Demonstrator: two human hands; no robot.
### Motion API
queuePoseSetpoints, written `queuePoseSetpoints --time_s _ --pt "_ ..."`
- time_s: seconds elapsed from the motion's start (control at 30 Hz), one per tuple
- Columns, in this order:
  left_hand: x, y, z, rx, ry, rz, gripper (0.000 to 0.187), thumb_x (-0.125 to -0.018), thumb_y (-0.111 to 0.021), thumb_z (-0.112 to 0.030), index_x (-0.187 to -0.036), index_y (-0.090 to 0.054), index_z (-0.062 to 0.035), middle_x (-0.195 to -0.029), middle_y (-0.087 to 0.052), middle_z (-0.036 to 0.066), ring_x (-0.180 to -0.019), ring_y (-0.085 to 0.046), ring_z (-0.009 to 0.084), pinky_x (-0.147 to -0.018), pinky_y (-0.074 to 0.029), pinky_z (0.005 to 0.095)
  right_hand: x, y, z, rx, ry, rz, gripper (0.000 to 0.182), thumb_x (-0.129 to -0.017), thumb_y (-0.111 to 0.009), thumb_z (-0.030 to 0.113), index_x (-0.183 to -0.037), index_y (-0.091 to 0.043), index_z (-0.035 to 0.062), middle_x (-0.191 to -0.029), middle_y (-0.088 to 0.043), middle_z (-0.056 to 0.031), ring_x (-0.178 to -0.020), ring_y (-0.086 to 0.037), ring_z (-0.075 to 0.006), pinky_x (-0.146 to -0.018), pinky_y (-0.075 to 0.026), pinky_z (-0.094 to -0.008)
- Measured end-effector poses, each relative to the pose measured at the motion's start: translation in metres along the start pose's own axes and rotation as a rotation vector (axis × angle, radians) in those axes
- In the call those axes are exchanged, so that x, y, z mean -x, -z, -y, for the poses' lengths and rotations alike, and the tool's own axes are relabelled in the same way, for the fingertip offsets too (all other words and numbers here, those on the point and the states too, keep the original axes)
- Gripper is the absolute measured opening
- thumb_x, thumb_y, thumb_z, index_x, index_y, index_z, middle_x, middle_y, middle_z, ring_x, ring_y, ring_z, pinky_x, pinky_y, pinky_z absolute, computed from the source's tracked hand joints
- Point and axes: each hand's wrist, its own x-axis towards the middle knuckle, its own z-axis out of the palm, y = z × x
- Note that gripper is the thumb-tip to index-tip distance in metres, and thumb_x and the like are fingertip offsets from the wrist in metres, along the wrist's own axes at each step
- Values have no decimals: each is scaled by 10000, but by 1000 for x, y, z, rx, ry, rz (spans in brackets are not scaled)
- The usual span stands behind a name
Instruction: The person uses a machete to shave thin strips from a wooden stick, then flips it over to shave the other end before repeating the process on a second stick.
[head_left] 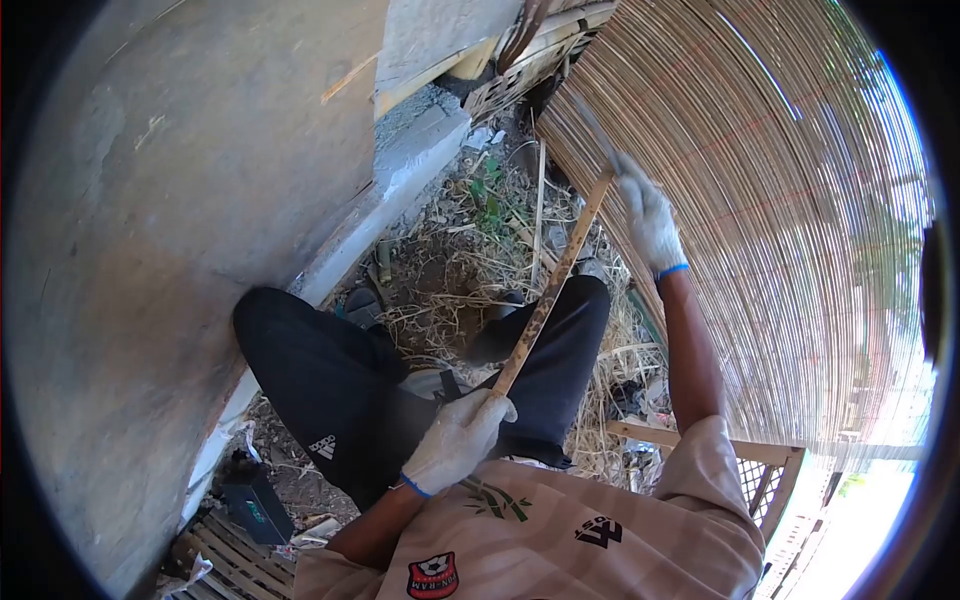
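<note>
My left hand point(460, 440), in a white knit glove with a blue cuff, is closed around the lower end of a long bamboo strip point(548, 298). The strip slants up and away over my right thigh, pale with dark mottling along its length. Out at its far end, my right hand point(650, 215), gloved the same way, grips a knife. The knife's grey blade point(596, 131) is blurred and points up and left, close beside the strip's tip. The knife's handle is hidden inside the glove.
A large grey wall panel point(200, 170) rises on the left above a pale concrete ledge point(420, 150). On the right hangs a slatted bamboo screen point(760, 200). Dry straw point(440, 310) litters the ground between my legs. A dark box point(256, 508) lies at lower left.
</note>
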Motion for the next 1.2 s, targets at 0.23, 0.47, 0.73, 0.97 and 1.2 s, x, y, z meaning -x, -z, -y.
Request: queuePoseSetpoints --time_s 0.23,0.47,0.73,0.97,1.2 --pt "1 -4 -10 0 19 -109 220 -1142 -560 -256 -1066 -651 -70 -690 -455 -94 -560 -388 0 -484 -283 222 13 24 0 56 -233 -117 557 -1145 -471 462 -1382 -631 -16 -1228 -727 -281 -1213 -701 -363 -1011 -528 -464" --pt "5 -17 -11 -205 -11 -79 232 -1138 -550 -254 -1027 -637 -70 -697 -463 -83 -576 -410 14 -497 -320 239 5 36 21 300 25 225 537 -1088 -522 539 -1165 -708 41 -881 -707 -232 -846 -708 -473 -755 -547 -512" --pt "7 -20 -9 -190 67 -47 270 -1140 -530 -271 -994 -632 -68 -664 -450 -81 -561 -417 19 -502 -329 250 8 46 12 417 23 303 548 -1067 -536 577 -1196 -731 81 -976 -745 -243 -972 -724 -477 -849 -565 -552" --pt "11 -20 -3 -249 -14 -69 261 -1129 -547 -273 -983 -626 -72 -658 -471 -68 -564 -444 33 -511 -352 262 31 61 4 343 22 379 511 -1111 -494 507 -1157 -728 55 -982 -729 -253 -950 -698 -501 -844 -543 -555" --pt "9 -19 10 -336 -78 -69 252 -1126 -543 -262 -984 -630 -73 -676 -480 -62 -577 -454 37 -522 -374 263 31 67 -3 282 -30 230 550 -1084 -544 521 -1193 -723 13 -836 -678 -263 -819 -714 -446 -740 -519 -537"
